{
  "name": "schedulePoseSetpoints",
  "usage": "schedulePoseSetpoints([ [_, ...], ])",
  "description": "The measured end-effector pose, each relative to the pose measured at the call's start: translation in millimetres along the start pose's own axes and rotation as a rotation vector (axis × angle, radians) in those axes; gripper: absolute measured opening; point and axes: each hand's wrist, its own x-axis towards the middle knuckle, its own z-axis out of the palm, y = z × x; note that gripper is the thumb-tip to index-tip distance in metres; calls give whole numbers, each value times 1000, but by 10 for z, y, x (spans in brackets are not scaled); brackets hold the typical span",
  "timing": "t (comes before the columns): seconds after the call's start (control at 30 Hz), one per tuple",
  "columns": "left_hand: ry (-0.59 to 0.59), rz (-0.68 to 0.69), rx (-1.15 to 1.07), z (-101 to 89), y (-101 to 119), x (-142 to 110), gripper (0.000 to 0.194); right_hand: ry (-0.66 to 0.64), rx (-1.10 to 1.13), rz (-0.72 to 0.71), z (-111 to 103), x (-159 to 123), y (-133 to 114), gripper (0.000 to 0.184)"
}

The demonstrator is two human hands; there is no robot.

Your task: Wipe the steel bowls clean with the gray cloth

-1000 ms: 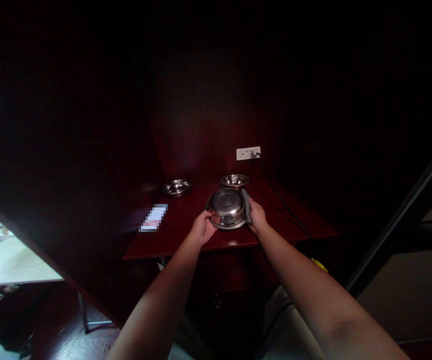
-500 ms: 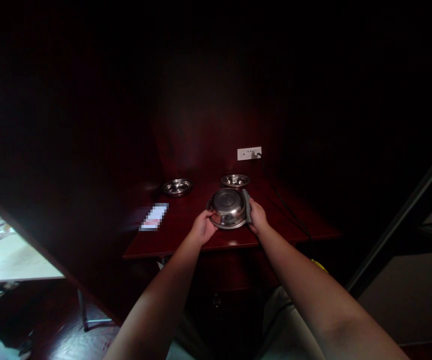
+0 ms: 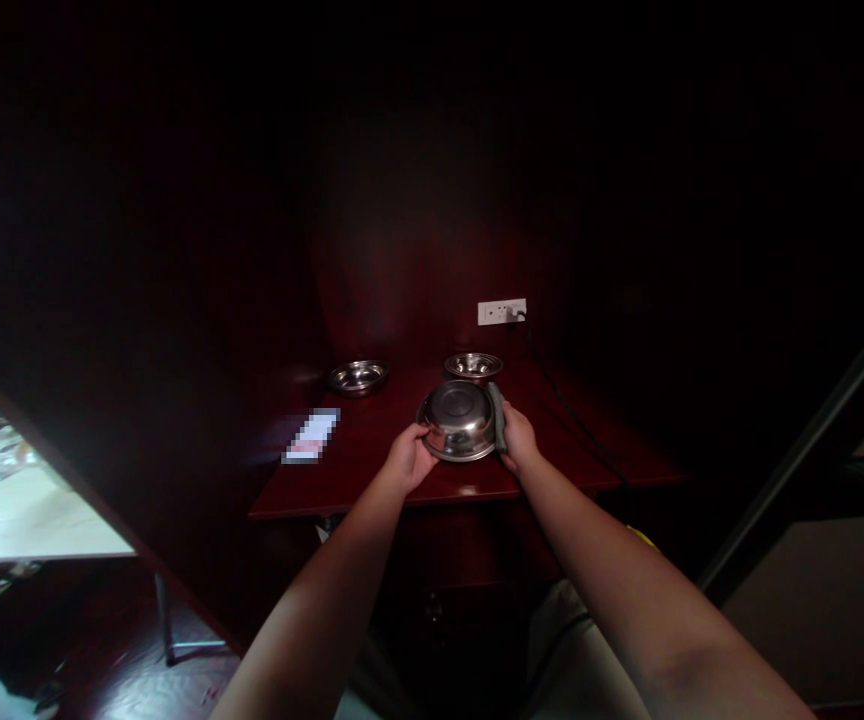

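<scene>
- Since the earlier frame, the whole view has slid slightly; the hands and the steel bowl show hardly any change of place against the bench [image 3: 361, 450].
- The steel bowl [image 3: 462, 412] is held bottom-up above the front part of the bench, its round base facing the viewer; whether its rim touches the wood, I cannot tell.
- The left hand [image 3: 411, 460] is clamped on the bowl's left side, thumb against the wall.
- The right hand [image 3: 520, 438] grips a gray cloth [image 3: 497, 420], pressed to the bowl's right side.
- Behind stand a second bowl [image 3: 474, 366] and, farther left, a shallow dish [image 3: 358, 377].
- A pixelated bright patch [image 3: 312, 437] lies left of the left hand.
</scene>
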Motion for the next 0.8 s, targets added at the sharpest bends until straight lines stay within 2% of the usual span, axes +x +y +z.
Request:
schedulePoseSetpoints([
  [0.5, 1, 8, -7, -20, -2, 12, 12, 11, -35, -11, 15, -17, -1, 28],
  [0.7, 3, 32, -10, -34, -15, 40, 21, 29, -85, -35, 17, 3, 13, 30],
  [0.8, 7, 26, -20, -39, -22, 59, 18, 34, -134, -67, 16, 7, 30, 31],
])
